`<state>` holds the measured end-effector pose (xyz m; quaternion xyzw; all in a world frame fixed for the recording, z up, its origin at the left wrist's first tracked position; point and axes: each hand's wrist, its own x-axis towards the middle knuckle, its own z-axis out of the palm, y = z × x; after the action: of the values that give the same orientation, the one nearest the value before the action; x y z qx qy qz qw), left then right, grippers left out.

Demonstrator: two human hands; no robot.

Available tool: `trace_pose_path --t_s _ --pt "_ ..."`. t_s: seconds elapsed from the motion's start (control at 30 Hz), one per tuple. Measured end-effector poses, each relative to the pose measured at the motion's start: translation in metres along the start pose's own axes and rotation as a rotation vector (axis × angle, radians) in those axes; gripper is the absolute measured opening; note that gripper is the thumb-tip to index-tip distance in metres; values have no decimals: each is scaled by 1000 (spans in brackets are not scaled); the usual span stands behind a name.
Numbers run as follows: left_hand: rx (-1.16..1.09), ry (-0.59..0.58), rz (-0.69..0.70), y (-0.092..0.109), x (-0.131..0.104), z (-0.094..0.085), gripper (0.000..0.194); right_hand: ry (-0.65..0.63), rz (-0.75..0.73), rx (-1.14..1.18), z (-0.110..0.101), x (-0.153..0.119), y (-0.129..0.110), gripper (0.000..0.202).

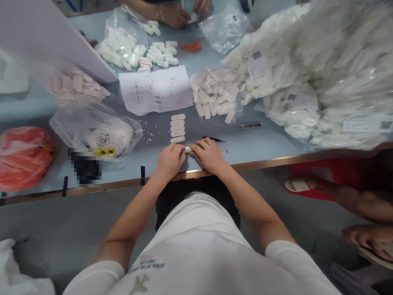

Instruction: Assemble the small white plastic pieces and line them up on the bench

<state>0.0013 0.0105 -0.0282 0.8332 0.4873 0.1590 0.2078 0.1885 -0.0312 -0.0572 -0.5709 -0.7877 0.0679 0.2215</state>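
Near the table's front edge, my left hand [170, 161] and my right hand [208, 155] pinch a small white plastic piece [188, 150] between them, one at each end. Its middle shows between the fingertips, with dark marks too small to read. Just beyond my hands lies a short column of similar white oblong pieces [177, 128]. Tiny white bits [149, 134] are scattered to their left. A thin black pointed tool [217, 139] lies partly hidden behind my right hand. Farther right is a pair of metal tweezers [249, 125].
A printed sheet [156, 91] lies beyond the column. Bags of white pieces [215, 92] and a large heap of bags [307, 61] fill the right. At left are an open clear bag [104, 131] and an orange bundle [26, 157]. Another person's hands [178, 16] work across the table [208, 119].
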Motion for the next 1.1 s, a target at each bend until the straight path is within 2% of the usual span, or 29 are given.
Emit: trace_pose_path --t_s 0.47,0.7,0.8,0.97,1.03,1.1 --pt "379 -17 187 5 3 -3 30 -8 -37 -46 -4 1 -2 31" --pt "441 106 314 -6 -7 2 31 -33 -42 -69 -5 0 -1 34" --pt "433 134 293 -11 -11 5 32 -42 -34 -70 -5 1 -2 34" --pt "276 -50 257 -18 -12 3 37 -52 -33 -65 -5 1 -2 35" --pt "155 -73 143 -18 -10 -1 34 -55 -30 -64 -5 1 -2 34" --pt "-40 -67 -52 -17 -8 -6 35 -51 -25 -68 -4 1 -2 34"
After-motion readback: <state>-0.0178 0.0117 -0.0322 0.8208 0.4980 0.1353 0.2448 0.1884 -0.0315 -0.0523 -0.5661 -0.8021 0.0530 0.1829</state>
